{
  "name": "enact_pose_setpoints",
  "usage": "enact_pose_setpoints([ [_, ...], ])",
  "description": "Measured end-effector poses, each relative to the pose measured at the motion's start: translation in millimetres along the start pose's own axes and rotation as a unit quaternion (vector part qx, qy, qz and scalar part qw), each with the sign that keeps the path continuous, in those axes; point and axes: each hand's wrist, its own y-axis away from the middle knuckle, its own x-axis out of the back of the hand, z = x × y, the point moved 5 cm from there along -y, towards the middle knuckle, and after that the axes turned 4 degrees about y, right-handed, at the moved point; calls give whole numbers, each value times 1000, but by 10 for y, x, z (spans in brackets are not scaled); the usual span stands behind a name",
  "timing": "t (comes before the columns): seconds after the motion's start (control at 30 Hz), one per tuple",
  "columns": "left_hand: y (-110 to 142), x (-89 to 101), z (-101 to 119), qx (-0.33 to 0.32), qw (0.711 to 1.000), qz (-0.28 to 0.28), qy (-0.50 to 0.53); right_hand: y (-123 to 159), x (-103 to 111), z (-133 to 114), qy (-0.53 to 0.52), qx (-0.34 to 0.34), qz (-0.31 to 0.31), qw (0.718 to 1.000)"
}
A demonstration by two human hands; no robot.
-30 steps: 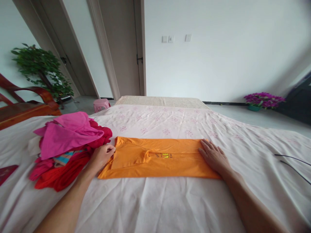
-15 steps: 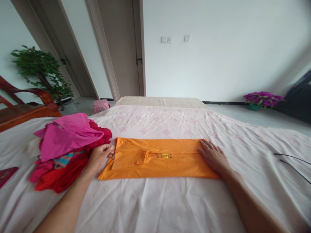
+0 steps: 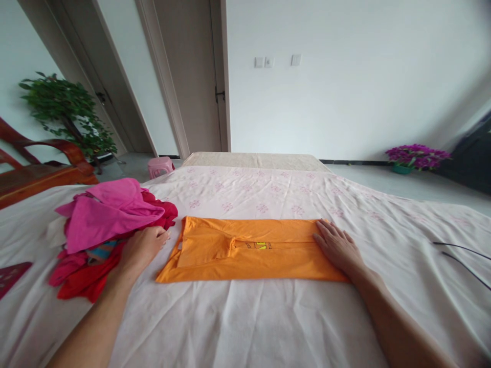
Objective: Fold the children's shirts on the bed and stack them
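An orange T-shirt, folded into a long rectangle, lies flat across the bed. Its neck opening shows near the middle, with a small yellow and dark print inside. My right hand rests flat on the right end of the shirt, fingers stretched out. Left of the shirt, apart from its edge, is my left hand, its fingers curled in with nothing seen in them. It hovers at the right side of a heap of clothes in pink, red and striped cloth, hiding part of it.
A pale flowered sheet covers the bed. A dark red flat object sits at the left edge, and two thin black cords at the right. Beyond are a wooden chair, pink stool, leafy plant and purple flowers.
My left hand has let go of the shirt's left edge and moved left toward the clothes heap. My right hand and the shirt have stayed in place.
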Motion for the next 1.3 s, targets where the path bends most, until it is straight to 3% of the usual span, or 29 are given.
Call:
enact_pose_setpoints([
  [0.1, 65, 245, 22, 3, 985, 33, -168, 6, 32, -27, -6, 5, 10, 1000],
  [0.2, 112, 273, 185, -88, 991, 32, -100, 29, 105, -50, -9, 7, 28, 1000],
  [0.27, 166, 180, 308, -149, 988, -21, -45, 53, 186, -66, -7, 17, 54, 998],
  [0.37, 318, -15, 424, -193, 972, -123, -46, 105, 374, -153, -19, 51, 99, 994],
  [0.43, 435, -104, 452, -211, 964, -145, -74, 156, 533, -317, -60, 85, 108, 989],
  [0.53, 542, -189, 421, -220, 961, -131, -109, 257, 782, -794, -164, 163, 69, 970],
  [0.7, 492, -274, 320, -230, 964, -100, -88, 414, 1089, -1855, -268, 306, -7, 914],
  [0.8, 430, -264, 295, -231, 969, -71, -50, 412, 1133, -2331, -270, 350, -18, 897],
  [0.93, 444, -181, 332, -234, 971, -42, -25, 350, 1096, -2725, -201, 385, 1, 901],
  [1.07, 504, -68, 413, -255, 966, -32, -16, 308, 1059, -2888, -186, 394, 8, 900],
  [1.3, 611, -94, 508, -318, 943, -88, -39, 340, 1072, -2780, -237, 390, 40, 889],
])
